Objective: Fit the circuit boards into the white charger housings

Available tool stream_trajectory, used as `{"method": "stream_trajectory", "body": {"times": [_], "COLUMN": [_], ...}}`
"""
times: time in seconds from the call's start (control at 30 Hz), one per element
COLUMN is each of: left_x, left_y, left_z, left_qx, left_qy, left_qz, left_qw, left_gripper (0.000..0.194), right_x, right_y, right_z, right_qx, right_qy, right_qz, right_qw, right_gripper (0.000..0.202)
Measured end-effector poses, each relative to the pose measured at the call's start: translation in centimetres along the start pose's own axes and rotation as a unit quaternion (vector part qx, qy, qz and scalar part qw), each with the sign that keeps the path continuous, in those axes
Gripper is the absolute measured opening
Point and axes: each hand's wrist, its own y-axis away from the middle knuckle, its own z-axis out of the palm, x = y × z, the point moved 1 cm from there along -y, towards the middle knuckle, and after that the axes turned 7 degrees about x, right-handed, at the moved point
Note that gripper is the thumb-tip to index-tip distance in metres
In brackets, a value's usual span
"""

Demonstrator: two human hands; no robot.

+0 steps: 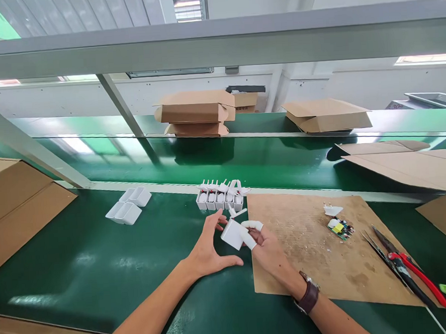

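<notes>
My right hand (269, 249), with white covers on its fingertips, grips a small white box-shaped plastic housing (233, 234). My left hand (213, 248) is open just left of that housing, thumb and fingers spread apart; whether a fingertip touches it I cannot tell. Right behind the held housing is a white pronged plug piece (236, 213); whether it is joined to the housing is unclear. Farther back stands a row of several white housings (220, 198) with plug pieces and white cable on top.
White plastic trays (124, 212) lie on the green bench at left. A brown cardboard sheet (289, 253) at right carries a circuit board (340, 228), a white plug part (332, 209), tweezers (383, 258) and red-handled cutters (406, 264). Cardboard boxes (195, 111) sit behind on the green belt.
</notes>
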Motion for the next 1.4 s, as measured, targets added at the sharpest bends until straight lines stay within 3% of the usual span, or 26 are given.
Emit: {"method": "stream_trajectory", "body": {"times": [0.07,0.17,0.33,0.53,0.77,0.87,0.97,1.07,1.17,1.27,1.33,1.4], "left_x": [0.7,1.5,1.7,1.4,1.8,1.7,1.2,0.5,0.0,-0.3,-0.5,-1.0], "left_y": [0.1,0.2,0.2,0.5,0.2,0.1,0.2,0.3,0.0,-1.2,-2.2,-3.1], "left_z": [0.2,0.5,0.4,0.3,0.3,0.4,0.5,0.7,0.4,-1.2,-2.9,-4.7], "left_qx": [0.019,0.049,0.065,0.041,0.045,0.046,0.033,-0.002,-0.001,0.112,0.210,0.271], "left_qy": [-0.021,-0.038,-0.040,-0.065,-0.052,-0.069,-0.106,-0.123,-0.110,-0.114,-0.136,-0.167], "left_qz": [0.051,0.093,0.103,0.049,0.071,0.075,0.059,0.018,-0.032,-0.072,-0.106,-0.158], "left_qw": [0.998,0.994,0.992,0.996,0.995,0.994,0.992,0.992,0.993,0.985,0.962,0.935], "left_gripper": [0.100,0.084,0.078,0.076,0.074,0.076,0.074,0.072,0.069,0.065,0.064,0.067], "right_x": [0.1,0.1,0.0,-0.2,-0.4,-0.6,-0.9,-1.2,-1.6,-2.0,-2.1,-2.0], "right_y": [-0.1,0.1,0.3,0.3,0.3,0.3,0.5,0.8,1.0,1.1,1.2,1.2], "right_z": [0.3,0.6,0.9,1.0,1.0,0.8,0.7,0.7,0.5,0.3,0.2,0.3], "right_qx": [-0.032,-0.044,-0.055,-0.047,-0.049,-0.003,0.059,0.050,0.039,0.062,0.069,0.064], "right_qy": [-0.083,-0.130,-0.161,-0.178,-0.182,-0.144,-0.055,0.049,0.111,0.130,0.140,0.152], "right_qz": [0.082,0.130,0.162,0.195,0.194,0.130,-0.002,-0.132,-0.202,-0.212,-0.206,-0.201], "right_qw": [0.993,0.982,0.972,0.963,0.963,0.981,0.997,0.989,0.972,0.967,0.966,0.966], "right_gripper": [0.034,0.042,0.047,0.046,0.049,0.046,0.037,0.022,0.018,0.017,0.018,0.020]}}
